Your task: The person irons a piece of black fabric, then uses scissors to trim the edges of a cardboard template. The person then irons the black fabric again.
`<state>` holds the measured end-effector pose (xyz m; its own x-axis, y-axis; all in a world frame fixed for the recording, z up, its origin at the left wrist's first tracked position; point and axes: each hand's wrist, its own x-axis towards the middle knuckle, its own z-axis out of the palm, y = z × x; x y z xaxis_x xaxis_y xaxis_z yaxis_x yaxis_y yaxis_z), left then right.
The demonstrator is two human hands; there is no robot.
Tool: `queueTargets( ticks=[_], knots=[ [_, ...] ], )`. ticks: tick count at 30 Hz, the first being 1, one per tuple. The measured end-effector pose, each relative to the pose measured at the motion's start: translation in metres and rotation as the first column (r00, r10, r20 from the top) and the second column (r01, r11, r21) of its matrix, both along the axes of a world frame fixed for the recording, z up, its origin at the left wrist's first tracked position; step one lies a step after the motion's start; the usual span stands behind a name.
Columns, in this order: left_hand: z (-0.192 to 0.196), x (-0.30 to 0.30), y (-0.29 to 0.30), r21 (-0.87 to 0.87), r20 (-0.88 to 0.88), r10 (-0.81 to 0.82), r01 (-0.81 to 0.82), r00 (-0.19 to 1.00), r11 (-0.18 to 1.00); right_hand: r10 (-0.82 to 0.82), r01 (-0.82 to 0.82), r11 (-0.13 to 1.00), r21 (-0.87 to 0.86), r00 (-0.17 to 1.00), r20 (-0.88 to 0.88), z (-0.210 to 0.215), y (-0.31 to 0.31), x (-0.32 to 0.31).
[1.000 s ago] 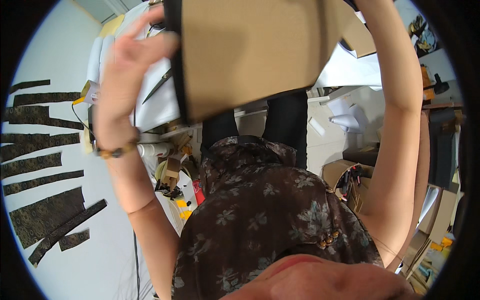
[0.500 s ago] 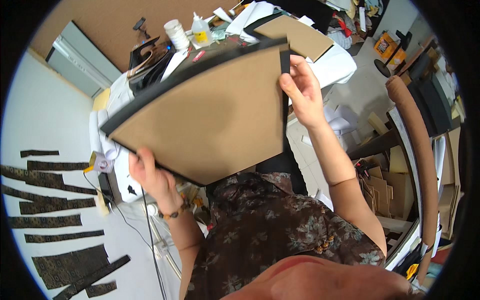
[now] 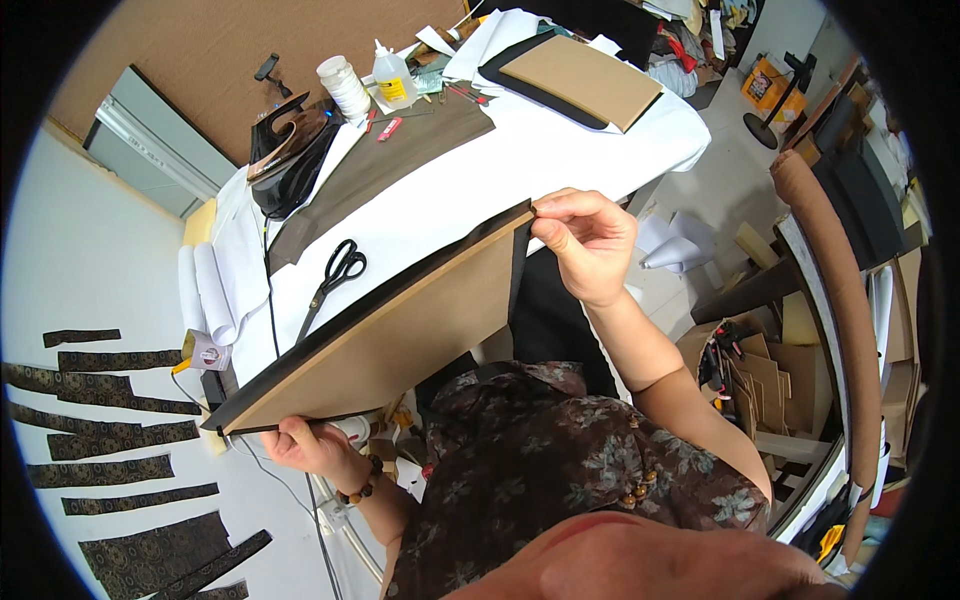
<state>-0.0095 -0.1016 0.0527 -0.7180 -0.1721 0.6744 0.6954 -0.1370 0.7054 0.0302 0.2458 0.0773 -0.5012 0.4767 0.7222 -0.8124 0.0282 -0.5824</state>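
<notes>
A brown cardboard panel (image 3: 400, 330) with black fabric edging is held tilted in front of my body, at the table's near edge. My right hand (image 3: 590, 245) pinches its upper right corner between thumb and fingers. Down at the lower left, my left hand (image 3: 310, 447) grips the bottom edge, its fingertips partly hidden by the panel. Beyond the panel, black-handled scissors (image 3: 345, 268) lie on the white-covered table (image 3: 580, 165), their blade tips partly covered by the panel. Behind them is a strip of dark grey-brown fabric (image 3: 375, 175).
On the table stand an iron (image 3: 285, 170), a white spool (image 3: 343, 88) and a glue bottle (image 3: 393, 78). A red cutter (image 3: 390, 129) lies near them. Another brown board (image 3: 585, 80) rests on black material at the back. Patterned strips (image 3: 120, 475) hang at left; a brown roll (image 3: 830, 270) stands right.
The panel has come down toward my body and tipped to a steeper angle, with both hands lowered along with it. The scissors and the fabric strip behind it have come into view.
</notes>
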Motion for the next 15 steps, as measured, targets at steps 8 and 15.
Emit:
queueTargets(
  ticks=[8, 15],
  knots=[
    [-0.0041, -0.0007, -0.0042, 0.015, 0.024, -0.015, 0.014, 1.000, 1.000, -0.044, 0.047, 0.992, 0.115, 0.999, -0.025, 0.0041, 0.0050, 0.0007],
    [-0.0033, -0.0036, -0.0017, 0.002, 0.040, -0.014, 0.014, 0.999, 1.000, -0.078, 0.084, 0.983, 0.161, 0.996, -0.048, 0.0080, 0.0054, 0.0005]
  ],
)
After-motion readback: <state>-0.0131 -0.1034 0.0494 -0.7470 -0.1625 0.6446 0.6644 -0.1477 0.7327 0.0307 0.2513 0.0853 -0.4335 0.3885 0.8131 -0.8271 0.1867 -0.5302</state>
